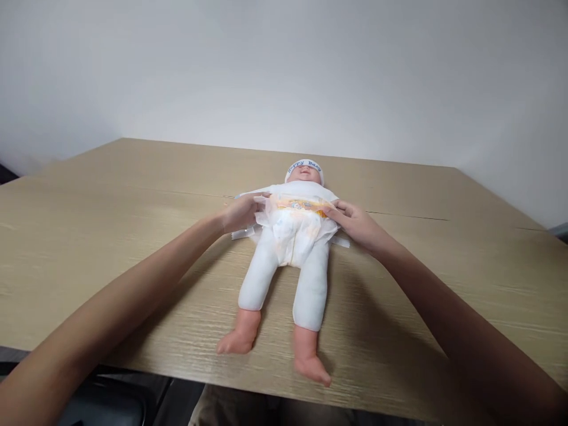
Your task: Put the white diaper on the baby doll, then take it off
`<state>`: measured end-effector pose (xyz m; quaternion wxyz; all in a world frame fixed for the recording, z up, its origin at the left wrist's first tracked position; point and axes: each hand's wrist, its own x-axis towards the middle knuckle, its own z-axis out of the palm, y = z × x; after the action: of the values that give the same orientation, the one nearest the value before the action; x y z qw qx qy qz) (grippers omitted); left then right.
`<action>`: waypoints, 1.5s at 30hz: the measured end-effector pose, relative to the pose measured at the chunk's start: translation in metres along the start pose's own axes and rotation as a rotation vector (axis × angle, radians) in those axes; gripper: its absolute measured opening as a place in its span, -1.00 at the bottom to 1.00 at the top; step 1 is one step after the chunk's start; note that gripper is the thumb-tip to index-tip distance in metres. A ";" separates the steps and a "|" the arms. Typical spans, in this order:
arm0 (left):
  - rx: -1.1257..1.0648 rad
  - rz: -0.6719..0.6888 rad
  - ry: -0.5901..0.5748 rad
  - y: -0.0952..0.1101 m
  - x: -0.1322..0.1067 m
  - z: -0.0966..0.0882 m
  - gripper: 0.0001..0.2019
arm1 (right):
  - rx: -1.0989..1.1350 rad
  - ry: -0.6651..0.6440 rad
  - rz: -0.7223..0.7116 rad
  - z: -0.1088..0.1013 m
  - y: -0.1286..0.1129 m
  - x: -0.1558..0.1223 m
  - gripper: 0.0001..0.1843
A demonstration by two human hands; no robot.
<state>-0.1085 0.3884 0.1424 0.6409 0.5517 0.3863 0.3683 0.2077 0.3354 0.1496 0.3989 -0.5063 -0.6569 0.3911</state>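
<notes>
A baby doll [310, 296] lies on its back with its feet towards me, in a white cloth suit and a cap [304, 165] lettered "Happy Baby". Around its hips is a white diaper [293, 231], its front panel lying up over the belly with an orange printed band [299, 205]. My left hand [243, 212] grips the diaper's front edge on the left, some fingers hidden by the thin material. On the other side my right hand [355, 223] pinches the opposite front edge, thumb on top. White side tabs [341, 242] stick out loose below both hands.
The doll rests on a wide wood-grain table [133, 236] with seams across it. A plain pale wall [284, 77] stands behind. Below the near edge, a dark chair-like object [106, 402] shows at lower left, beside my lap [231, 408].
</notes>
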 end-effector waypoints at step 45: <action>1.253 0.705 0.025 -0.024 -0.075 -0.045 -0.81 | -0.568 0.332 -0.544 0.005 0.016 -0.061 -0.58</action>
<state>-0.1802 0.3366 0.1209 0.0423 0.9036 0.3311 0.2687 0.2187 0.2783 0.1253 0.4325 -0.4602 -0.7753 -0.0118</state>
